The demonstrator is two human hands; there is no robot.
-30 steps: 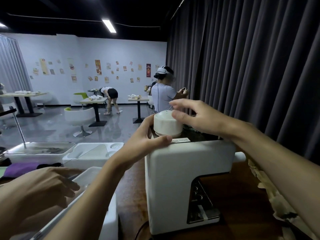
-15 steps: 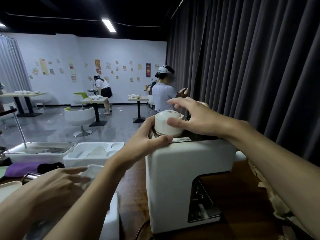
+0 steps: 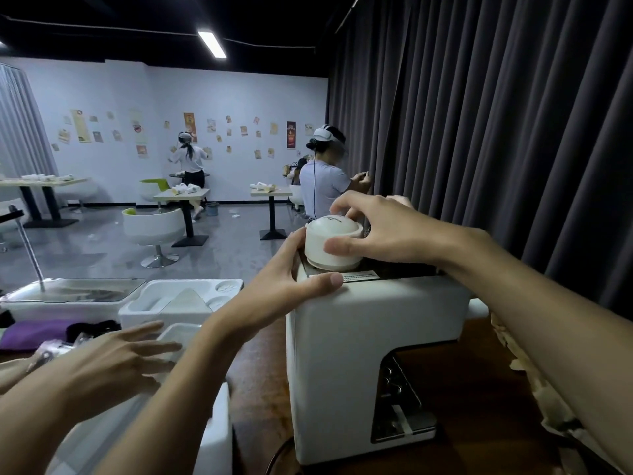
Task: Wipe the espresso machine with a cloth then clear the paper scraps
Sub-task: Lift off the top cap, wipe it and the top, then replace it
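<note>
Brown table, white espresso machine, paper scraps

This looks like a staged café. Small tables and tub chairs stand on a glossy grey floor, and food posters dot the white wall. A dark curtain runs along one side under a black ceiling with a strip light. Two people wear headsets. An espresso machine stands on a wooden counter.
</note>
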